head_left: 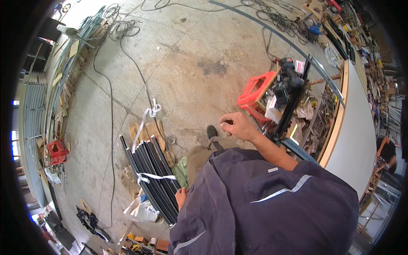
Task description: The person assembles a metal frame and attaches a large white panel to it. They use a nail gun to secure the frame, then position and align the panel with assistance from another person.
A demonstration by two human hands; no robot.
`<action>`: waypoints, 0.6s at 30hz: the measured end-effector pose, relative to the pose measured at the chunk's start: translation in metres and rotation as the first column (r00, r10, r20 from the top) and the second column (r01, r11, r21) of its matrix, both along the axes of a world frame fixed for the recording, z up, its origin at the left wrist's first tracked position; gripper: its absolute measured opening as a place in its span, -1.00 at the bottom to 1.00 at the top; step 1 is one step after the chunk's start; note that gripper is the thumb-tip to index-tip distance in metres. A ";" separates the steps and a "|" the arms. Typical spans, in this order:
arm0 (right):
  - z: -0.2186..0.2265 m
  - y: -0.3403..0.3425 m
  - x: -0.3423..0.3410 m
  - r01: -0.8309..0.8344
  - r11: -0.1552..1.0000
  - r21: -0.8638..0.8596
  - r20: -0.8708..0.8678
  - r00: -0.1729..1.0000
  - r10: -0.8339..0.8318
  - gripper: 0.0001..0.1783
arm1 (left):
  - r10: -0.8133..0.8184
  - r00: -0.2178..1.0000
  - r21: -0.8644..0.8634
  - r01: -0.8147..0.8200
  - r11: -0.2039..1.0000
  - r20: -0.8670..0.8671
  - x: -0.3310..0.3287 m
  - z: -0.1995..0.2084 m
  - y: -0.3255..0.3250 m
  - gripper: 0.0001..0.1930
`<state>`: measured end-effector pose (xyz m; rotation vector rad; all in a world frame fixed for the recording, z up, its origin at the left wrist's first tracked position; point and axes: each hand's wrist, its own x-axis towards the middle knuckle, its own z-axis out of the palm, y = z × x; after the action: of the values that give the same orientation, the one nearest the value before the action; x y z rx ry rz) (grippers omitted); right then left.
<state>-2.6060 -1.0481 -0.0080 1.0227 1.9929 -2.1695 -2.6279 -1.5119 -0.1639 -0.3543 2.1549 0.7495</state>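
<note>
Several long black bars lie side by side in a bundle at my left, tied with white strapping. A loose white strap end trails from its far end onto the floor. My left hand is down at the bundle's right edge, its fingers closed against the bars and partly hidden by my dark jacket. Out in front of my body, my right hand is raised above the floor. Its fingers are curled in, the thumb near the index finger, and no object shows in it.
Black cables snake across the concrete floor. A red plastic trestle, power tools and scrap stand to the right, beside a large white panel. Long profiles and a red crate line the left. Another person is at far right.
</note>
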 end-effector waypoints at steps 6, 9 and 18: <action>-0.014 0.057 -0.134 -0.058 0.959 0.277 -0.134 0.986 0.099 -0.79 | -0.282 0.953 0.052 0.289 0.956 -0.110 -0.140 -0.118 0.019 -0.56; -0.024 0.092 -0.196 0.058 0.929 0.365 -0.134 0.991 -0.010 -0.78 | -0.382 0.917 0.060 0.390 0.919 -0.118 -0.241 -0.131 0.059 -0.57; -0.002 0.170 -0.313 0.443 0.854 0.272 0.072 0.875 -0.478 -0.79 | -0.310 0.944 0.107 0.298 0.948 0.117 -0.639 -0.110 0.180 -0.65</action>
<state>-2.9188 -0.8777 -0.0099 1.8055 2.1662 -1.9839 -3.2671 -1.3315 -0.2740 -0.0199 1.9828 0.6226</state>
